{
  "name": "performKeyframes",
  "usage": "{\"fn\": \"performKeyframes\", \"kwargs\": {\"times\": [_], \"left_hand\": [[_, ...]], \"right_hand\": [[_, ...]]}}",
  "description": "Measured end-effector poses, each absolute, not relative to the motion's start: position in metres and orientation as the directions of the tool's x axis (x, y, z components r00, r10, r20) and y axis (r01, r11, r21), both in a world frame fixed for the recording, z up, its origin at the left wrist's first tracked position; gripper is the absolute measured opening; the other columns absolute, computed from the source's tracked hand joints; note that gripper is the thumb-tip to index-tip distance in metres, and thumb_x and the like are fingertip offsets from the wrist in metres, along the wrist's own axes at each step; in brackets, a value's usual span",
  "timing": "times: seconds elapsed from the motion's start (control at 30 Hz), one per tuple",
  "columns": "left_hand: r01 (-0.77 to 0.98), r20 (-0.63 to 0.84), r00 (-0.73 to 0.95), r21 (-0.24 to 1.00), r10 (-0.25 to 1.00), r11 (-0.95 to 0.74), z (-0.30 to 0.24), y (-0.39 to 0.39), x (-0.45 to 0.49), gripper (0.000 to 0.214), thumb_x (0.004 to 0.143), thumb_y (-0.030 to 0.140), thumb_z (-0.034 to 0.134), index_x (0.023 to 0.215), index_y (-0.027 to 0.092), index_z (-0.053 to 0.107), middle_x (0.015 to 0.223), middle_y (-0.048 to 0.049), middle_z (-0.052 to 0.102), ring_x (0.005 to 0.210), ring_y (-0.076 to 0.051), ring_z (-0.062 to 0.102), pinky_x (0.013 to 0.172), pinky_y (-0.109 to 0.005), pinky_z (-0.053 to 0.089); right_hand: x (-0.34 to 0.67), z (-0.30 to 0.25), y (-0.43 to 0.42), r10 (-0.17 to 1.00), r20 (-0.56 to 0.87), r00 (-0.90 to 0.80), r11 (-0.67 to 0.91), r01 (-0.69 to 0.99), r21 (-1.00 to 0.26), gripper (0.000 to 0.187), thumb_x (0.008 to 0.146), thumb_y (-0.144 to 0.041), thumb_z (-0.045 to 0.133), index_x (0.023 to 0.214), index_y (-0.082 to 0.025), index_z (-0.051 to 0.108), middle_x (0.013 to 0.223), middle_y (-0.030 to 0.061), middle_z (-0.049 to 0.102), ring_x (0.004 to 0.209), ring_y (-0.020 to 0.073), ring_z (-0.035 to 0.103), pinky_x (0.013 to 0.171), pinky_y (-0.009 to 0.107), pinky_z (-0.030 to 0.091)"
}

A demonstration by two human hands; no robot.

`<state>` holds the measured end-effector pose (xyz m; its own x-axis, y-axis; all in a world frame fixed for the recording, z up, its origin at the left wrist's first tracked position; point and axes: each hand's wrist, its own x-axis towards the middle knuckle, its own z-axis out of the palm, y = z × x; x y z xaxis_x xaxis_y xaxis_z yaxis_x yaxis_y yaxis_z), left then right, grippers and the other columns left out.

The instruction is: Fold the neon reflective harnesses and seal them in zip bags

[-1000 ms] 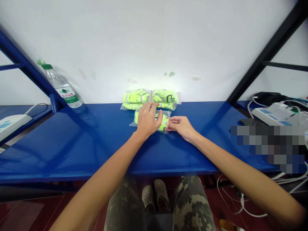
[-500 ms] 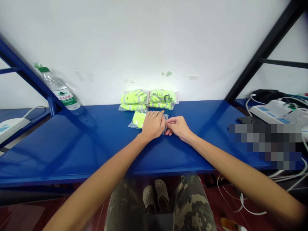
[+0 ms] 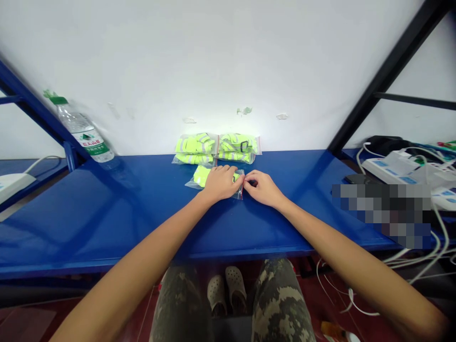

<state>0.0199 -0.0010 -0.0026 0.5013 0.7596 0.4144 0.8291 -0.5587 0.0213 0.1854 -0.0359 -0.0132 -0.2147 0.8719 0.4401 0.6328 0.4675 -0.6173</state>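
My left hand (image 3: 220, 183) lies over a clear zip bag (image 3: 203, 176) holding a neon yellow reflective item, on a blue metal shelf (image 3: 107, 223). My right hand (image 3: 261, 188) comes in from the right, its fingertips pinching the bag's red-edged right end beside my left fingers. Most of the bag is hidden under my left hand. Just behind it, two similar bags of neon yellow reflective material (image 3: 195, 149) (image 3: 238, 148) lie side by side against the wall.
A tilted water bottle (image 3: 83, 130) stands at the shelf's back left, against the blue frame. A white power strip (image 3: 395, 170) and tangled cables sit at the right. Below the shelf's front edge are my camouflage trousers and a pair of clogs (image 3: 226, 294).
My hands have closed in on the bag's right end, with my left hand sliding rightward over it. The whole view has drifted slightly, so the shelf contents appear further left.
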Motion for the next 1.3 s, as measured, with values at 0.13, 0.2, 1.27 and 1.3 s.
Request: {"fn": "performKeyframes", "kwargs": {"times": [0.13,0.2,1.27,1.3], "left_hand": [[0.832,0.396,0.516,-0.018,0.760,-0.555,-0.004,0.001,0.019,0.048,0.095,0.049,0.043,0.115,0.012,0.066,0.107,-0.0159,0.070,0.104,-0.031,0.064,0.092,-0.044,0.044],[0.835,0.398,0.516,-0.034,0.758,-0.550,-0.004,0.000,0.019,0.048,0.094,0.049,0.045,0.115,0.011,0.066,0.106,-0.0168,0.069,0.103,-0.032,0.064,0.091,-0.044,0.044],[0.722,0.523,0.568,0.056,0.636,-0.690,0.004,-0.029,0.021,0.075,0.084,0.037,0.050,0.150,0.009,0.031,0.135,-0.0195,0.053,0.125,-0.034,0.048,0.111,-0.052,0.031],[0.729,0.521,0.562,0.055,0.642,-0.682,0.005,-0.029,0.022,0.073,0.084,0.036,0.050,0.149,0.009,0.032,0.136,-0.0195,0.053,0.126,-0.034,0.047,0.110,-0.052,0.031]], "right_hand": [[0.189,-0.015,-0.032,0.892,0.399,-0.212,0.423,0.700,-0.575,0.023,0.084,-0.016,0.054,0.072,-0.018,0.073,0.102,0.0110,0.072,0.100,0.0248,0.065,0.097,0.042,0.046],[0.190,-0.018,-0.030,0.902,0.382,-0.204,0.406,0.706,-0.580,0.022,0.085,-0.016,0.054,0.080,-0.017,0.075,0.108,0.0124,0.072,0.105,0.0259,0.064,0.100,0.043,0.045],[0.191,-0.008,-0.030,0.999,0.040,0.023,0.044,-0.197,-0.979,0.036,0.056,-0.043,0.088,0.068,-0.013,0.071,0.062,0.0035,0.068,0.056,0.0120,0.063,0.052,0.023,0.055],[0.190,-0.008,-0.030,0.997,0.071,0.030,0.075,-0.179,-0.981,0.037,0.058,-0.044,0.088,0.068,-0.014,0.070,0.061,0.0035,0.068,0.054,0.0114,0.062,0.050,0.022,0.053]]}}
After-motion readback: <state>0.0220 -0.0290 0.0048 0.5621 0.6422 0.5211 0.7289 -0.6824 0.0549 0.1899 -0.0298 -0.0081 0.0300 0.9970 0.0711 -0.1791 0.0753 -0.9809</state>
